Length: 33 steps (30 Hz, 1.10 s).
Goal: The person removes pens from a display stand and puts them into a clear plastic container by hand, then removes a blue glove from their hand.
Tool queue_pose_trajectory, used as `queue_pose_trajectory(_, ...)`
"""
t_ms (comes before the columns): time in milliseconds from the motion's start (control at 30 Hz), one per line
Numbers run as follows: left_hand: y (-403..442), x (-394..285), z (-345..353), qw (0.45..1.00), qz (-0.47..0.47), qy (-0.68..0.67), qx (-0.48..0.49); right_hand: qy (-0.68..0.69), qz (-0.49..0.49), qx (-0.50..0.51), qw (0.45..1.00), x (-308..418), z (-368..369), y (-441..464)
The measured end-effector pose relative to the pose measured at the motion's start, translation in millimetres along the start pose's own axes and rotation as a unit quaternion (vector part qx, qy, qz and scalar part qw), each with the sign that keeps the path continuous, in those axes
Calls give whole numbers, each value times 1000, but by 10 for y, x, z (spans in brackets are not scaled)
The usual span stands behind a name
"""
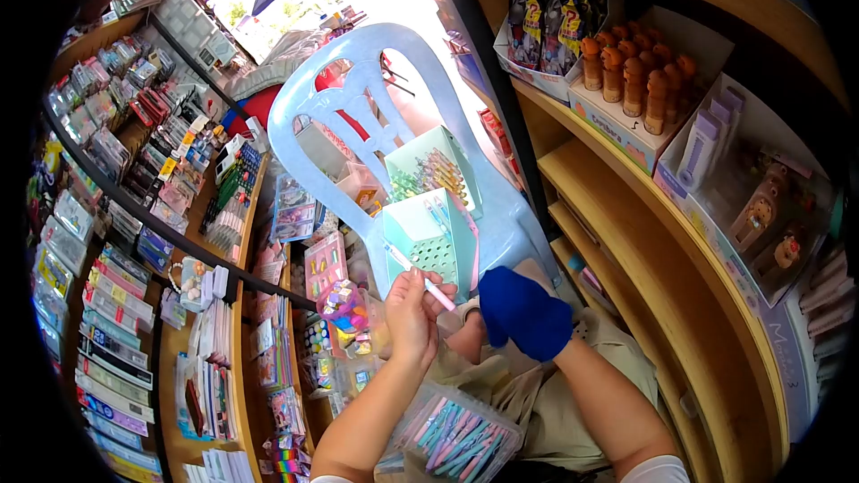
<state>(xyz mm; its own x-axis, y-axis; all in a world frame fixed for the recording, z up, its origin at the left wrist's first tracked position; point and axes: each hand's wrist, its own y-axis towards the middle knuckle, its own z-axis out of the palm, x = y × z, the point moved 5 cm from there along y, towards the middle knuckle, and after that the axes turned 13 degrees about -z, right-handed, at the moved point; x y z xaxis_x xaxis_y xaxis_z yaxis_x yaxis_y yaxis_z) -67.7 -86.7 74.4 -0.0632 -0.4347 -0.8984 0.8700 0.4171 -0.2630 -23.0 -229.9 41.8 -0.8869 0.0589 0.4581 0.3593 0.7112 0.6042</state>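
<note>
My left hand [414,320] is closed around a slim white-and-pink pen [438,293], which points up and left. A dark blue cloth covering, like a mitt [526,315], hides my right hand, so its fingers do not show. Just beyond my hands, a mint-green box [412,222] with a perforated side has a few pens in it. Behind it, a second pale green box [429,145] is full of pens or pencils. Both boxes rest on a light blue plastic chair [284,121]. Below my hands, a clear tub [510,434] holds many pastel pens.
Wooden shelves [626,237] curve along the right, with boxes of brown figure-topped items [633,89] on top. To the left, racks hold packaged stationery [116,340]. A clear container of colourful small items [344,304] stands beside my left hand. A dark rail [179,237] crosses the left side.
</note>
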Motion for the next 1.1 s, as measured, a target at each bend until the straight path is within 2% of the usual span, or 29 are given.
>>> queue_pose_trajectory(100,-29,32,81,1000,-19,14,18,37,1,-117,992,-62,8,-45)
queue_pose_trajectory(167,-53,86,138,998,-44,31,39,11,-54,-202,978,-30,72,-14)
queue_pose_trajectory(233,-90,142,226,992,-73,87,46,121,-9,-212,970,-95,133,15)
queue_pose_trajectory(300,-145,210,298,981,-98,154,62,356,135,-135,915,-214,272,27)
queue_pose_trajectory(367,-165,252,375,972,-93,192,103,140,44,-166,975,-41,-60,76)
queue_pose_trajectory(400,-156,278,374,963,-99,217,127,28,-4,-177,984,53,-205,100)
queue_pose_trajectory(500,-181,333,424,945,-109,258,168,-11,32,-127,991,-11,-308,115)
queue_pose_trajectory(567,-215,308,476,942,-122,266,163,-43,31,-253,966,-95,-307,67)
queue_pose_trajectory(667,-199,316,486,929,-119,310,164,-44,79,-280,956,-147,-352,-2)
queue_pose_trajectory(800,-206,213,490,875,73,472,82,93,134,-317,934,-256,-359,-62)
queue_pose_trajectory(867,-221,100,504,844,147,513,54,132,165,-306,929,-314,-301,-96)
queue_pose_trajectory(967,-212,18,484,816,177,548,42,66,234,-239,940,-331,-298,-108)
queue_pose_trajectory(1033,-208,-114,467,837,138,528,26,-34,272,-164,948,-304,-349,-122)
queue_pose_trajectory(1100,-258,-249,466,865,95,492,35,-107,256,-137,951,-277,-284,-137)
